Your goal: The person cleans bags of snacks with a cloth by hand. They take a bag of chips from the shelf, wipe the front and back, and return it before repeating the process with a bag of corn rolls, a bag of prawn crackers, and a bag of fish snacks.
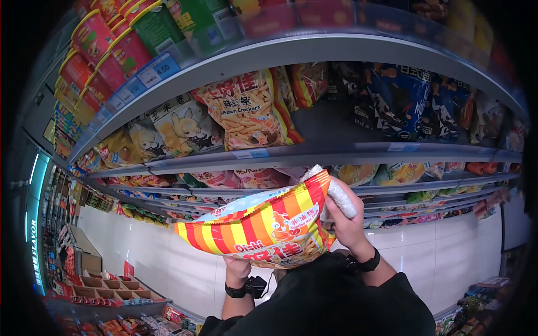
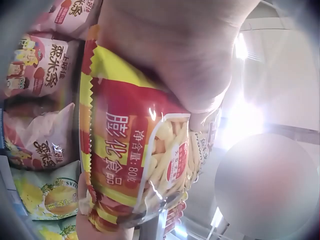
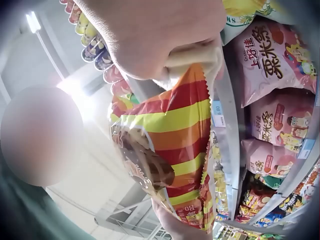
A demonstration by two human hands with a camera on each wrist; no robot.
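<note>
Both hands hold a striped prawn cracker bag (image 1: 260,224) before the snack shelves (image 1: 314,154): the left hand (image 1: 237,266) grips its lower edge, the right hand (image 1: 346,221) pinches its top corner together with a white cloth (image 1: 339,193)

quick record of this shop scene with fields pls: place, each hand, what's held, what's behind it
place: snack aisle with tiered shelves
held item: red and yellow striped Oishi snack bag
left hand: grips the bag's lower edge
right hand: pinches the bag's top corner along with a white cloth
behind: prawn cracker bags on the shelf above; pink snack bags seen by the right wrist
</note>
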